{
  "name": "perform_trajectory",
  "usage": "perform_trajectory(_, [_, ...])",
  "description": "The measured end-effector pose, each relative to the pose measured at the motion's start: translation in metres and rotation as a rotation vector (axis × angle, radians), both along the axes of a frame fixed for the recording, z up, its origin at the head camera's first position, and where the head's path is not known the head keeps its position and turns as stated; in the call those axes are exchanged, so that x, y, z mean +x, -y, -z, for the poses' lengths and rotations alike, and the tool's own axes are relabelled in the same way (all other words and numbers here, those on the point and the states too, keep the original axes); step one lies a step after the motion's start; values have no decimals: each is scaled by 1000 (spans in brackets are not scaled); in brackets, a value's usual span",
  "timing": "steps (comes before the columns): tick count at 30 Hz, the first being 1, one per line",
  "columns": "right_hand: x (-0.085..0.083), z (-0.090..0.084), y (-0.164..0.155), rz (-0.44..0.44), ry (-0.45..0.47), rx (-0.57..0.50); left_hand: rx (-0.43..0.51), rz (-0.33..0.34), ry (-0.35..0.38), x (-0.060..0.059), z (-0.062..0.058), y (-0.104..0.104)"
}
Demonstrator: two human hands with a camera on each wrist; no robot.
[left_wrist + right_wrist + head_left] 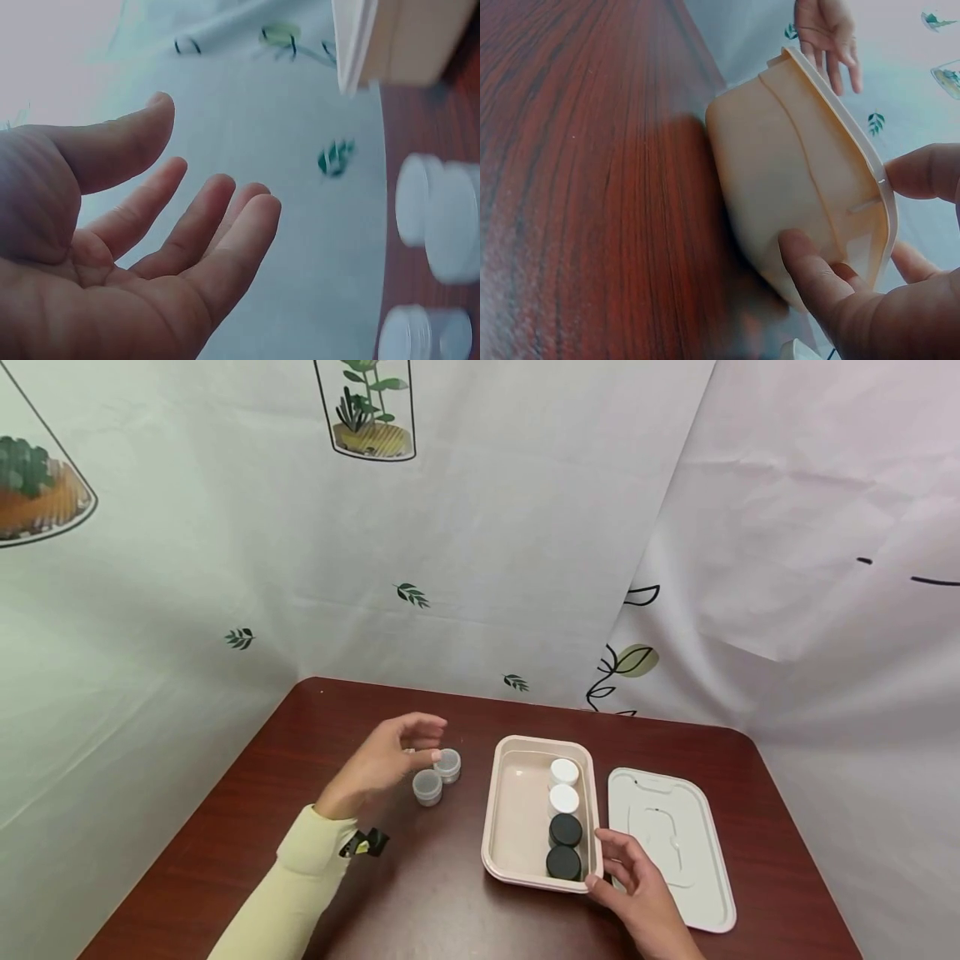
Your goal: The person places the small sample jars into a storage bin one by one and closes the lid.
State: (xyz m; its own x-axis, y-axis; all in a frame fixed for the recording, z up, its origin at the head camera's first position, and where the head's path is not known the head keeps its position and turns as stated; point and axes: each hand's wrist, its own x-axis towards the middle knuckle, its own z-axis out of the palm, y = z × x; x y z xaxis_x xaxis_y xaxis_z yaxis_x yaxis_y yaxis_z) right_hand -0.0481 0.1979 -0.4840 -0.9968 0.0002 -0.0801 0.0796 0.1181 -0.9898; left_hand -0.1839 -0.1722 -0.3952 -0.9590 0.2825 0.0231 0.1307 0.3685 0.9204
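My left hand (386,760) hovers at the small clear jars, thumb and fingers apart, with nothing in its grasp. Two jars show plainly beside it, a nearer clear jar (427,787) and a farther one (447,765); a third is mostly hidden behind the hand. In the left wrist view a jar (454,221) stands on the table, away from the fingers. My right hand (633,889) holds the near right corner of a beige plastic box (491,818), thumb and fingers against its rim and outer wall. Inside, two white-lidded jars (564,798) and two black-lidded jars (566,830) line the right side.
A white lid (712,860) lies flat to the right of the box. The dark red wooden table (420,910) meets a printed white curtain (487,568) at the back and sides.
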Motion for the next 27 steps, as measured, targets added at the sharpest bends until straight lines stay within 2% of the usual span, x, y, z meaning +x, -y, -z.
perform_trajectory(7, [0, -1, 0, 1, 8, 12, 1, -114, 27, -7, 13, 33])
perform_trajectory(16, [1, -1, 1, 1, 10, 4, 30, -213, 87, -21, 47, 55])
perform_trajectory(20, [1, -2, 2, 5, 22, 3, 14, -238, 105, -26, 59, 60])
perform_trajectory(27, [-1, -2, 1, 7, 33, 12, -30, -218, 122, -30, 73, 64])
